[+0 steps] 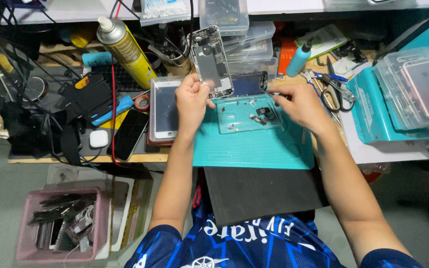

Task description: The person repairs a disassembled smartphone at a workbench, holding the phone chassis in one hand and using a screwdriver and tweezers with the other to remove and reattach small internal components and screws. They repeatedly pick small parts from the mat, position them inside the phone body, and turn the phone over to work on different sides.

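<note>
My left hand (192, 100) holds an opened phone housing (211, 60) upright above a teal work mat (254, 144); its bare metal inside faces me. A dark screen panel (248, 83) hangs from the housing to the right. My right hand (298, 103) grips a thin tool, its tip near the panel's lower right corner. Under both hands sits a clear tray (246, 124) with small dark phone parts and screws.
A white phone screen (165, 109) and a black phone (130, 133) lie left of the mat. A yellow spray can (126, 49) stands behind. Scissors and pliers (334, 89) and clear boxes (413, 92) sit right. A pink basket (60, 226) is on the floor.
</note>
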`<state>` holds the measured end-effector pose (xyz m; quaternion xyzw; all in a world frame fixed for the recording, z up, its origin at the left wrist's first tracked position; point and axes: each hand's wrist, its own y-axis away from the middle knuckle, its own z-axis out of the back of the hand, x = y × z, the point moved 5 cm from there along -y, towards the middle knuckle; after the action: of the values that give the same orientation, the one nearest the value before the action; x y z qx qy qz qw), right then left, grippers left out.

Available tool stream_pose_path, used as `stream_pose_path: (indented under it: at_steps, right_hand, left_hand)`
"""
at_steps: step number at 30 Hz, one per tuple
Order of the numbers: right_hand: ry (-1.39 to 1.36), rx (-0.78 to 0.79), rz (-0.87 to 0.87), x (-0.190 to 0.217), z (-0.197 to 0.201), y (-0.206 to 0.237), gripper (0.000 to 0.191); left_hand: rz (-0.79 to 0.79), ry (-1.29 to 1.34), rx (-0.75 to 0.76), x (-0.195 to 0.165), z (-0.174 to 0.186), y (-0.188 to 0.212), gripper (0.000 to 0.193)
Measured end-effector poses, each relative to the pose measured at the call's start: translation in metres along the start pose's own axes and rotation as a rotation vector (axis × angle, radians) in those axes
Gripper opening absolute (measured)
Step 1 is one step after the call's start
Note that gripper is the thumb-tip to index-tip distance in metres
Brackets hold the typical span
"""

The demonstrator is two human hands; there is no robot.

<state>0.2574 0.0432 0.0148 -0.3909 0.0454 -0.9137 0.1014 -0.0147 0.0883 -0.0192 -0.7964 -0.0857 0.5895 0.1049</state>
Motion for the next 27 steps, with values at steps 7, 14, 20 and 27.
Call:
stream_pose_path:
  at_steps: [7, 14, 20, 27]
  right_hand:
    - [0.316, 0.12, -0.033, 0.005, -0.038, -0.006, 0.023]
    - [0.47, 0.105, -0.047, 0.013, -0.042, -0.011, 0.02]
    - [0.459, 0.118, -0.054, 0.013, -0.042, -0.012, 0.019]
    - [0.476, 0.119, 0.056, 0.024, -0.056, -0.019, 0.019]
  left_hand:
    - [-0.054, -0.038, -0.016, -0.008, 0.008, 0.007, 0.022]
    - [-0.065, -0.001, -0.049, -0.011, 0.017, 0.009, 0.025]
    - [-0.045, 0.029, -0.04, -0.007, 0.012, 0.005, 0.031]
    - [-0.038, -0.003, -0.047, -0.004, 0.01, 0.007, 0.038]
